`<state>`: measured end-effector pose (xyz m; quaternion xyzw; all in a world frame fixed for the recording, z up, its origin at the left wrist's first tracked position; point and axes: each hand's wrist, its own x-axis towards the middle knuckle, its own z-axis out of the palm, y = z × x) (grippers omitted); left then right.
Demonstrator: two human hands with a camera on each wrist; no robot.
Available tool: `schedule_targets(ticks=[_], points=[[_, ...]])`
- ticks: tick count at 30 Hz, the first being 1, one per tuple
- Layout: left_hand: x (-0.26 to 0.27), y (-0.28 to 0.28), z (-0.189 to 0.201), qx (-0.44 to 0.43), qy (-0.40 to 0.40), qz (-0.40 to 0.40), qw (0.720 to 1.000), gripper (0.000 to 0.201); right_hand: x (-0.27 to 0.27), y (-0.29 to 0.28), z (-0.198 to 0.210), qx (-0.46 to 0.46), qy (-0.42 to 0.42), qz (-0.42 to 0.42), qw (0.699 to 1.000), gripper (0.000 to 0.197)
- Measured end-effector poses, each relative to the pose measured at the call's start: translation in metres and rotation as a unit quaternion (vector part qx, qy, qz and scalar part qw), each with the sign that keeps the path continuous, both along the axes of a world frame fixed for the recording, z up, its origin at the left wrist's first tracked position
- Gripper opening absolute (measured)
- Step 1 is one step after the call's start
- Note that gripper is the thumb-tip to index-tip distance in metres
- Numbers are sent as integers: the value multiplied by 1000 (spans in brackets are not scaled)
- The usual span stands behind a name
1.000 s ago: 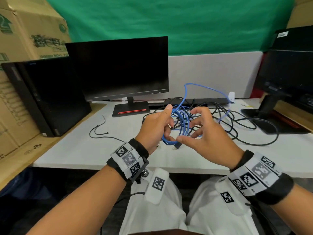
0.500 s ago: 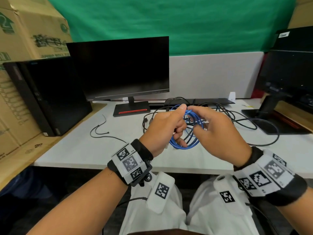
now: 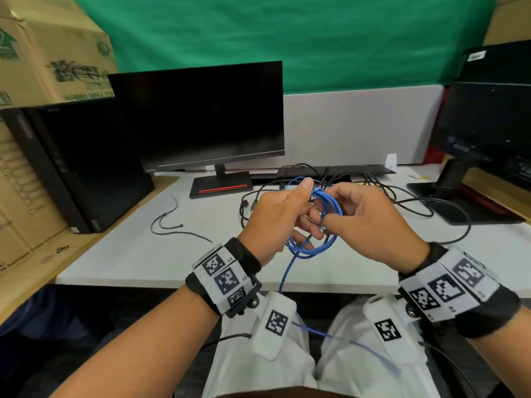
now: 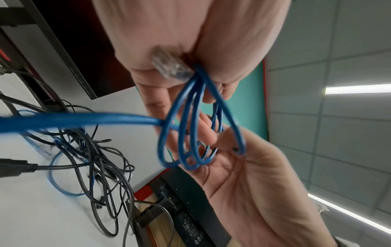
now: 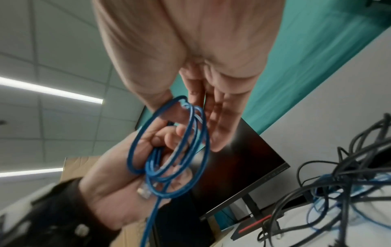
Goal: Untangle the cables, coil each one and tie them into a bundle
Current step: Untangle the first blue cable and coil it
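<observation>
A blue network cable (image 3: 324, 216) is wound into a small coil of several loops held above the white table (image 3: 138, 254). My left hand (image 3: 310, 205) grips the coil's left side, with the clear plug (image 4: 169, 66) pressed against its palm. My right hand (image 3: 329, 209) pinches the outer loop (image 4: 239, 147) between thumb and forefinger; its other fingers (image 5: 217, 120) lie straight. The cable's loose tail (image 3: 287, 271) hangs past the table edge onto my lap. A tangle of black cables (image 3: 402, 196) with a second blue one (image 4: 55, 175) lies on the table behind my hands.
A dark monitor (image 3: 201, 116) stands behind on the left, beside a black computer tower (image 3: 80, 168) and cardboard boxes (image 3: 43, 53). Another monitor stand (image 3: 459, 191) is at the right. A thin black wire (image 3: 172, 222) lies left of my hands.
The tall blue loop that stood above my hands has been wound onto the coil. My hands came closer together, and the blue tail now hangs over the table edge.
</observation>
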<state>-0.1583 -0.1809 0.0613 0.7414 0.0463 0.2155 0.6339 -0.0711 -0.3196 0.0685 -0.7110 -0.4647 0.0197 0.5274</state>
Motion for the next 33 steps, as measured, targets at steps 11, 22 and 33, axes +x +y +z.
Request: schedule_targets(ticks=[11, 22, 33], points=[[-1, 4, 6, -59, 2, -31, 998, 58, -3, 3, -14, -22, -264, -69, 962, 21], [-3, 11, 5, -70, 16, -65, 995, 60, -2, -2, -2, -116, -265, -46, 956, 28], [0, 15, 9, 64, -4, 44, 997, 58, 0, -8, 9, -101, -2, 112, 989, 20]])
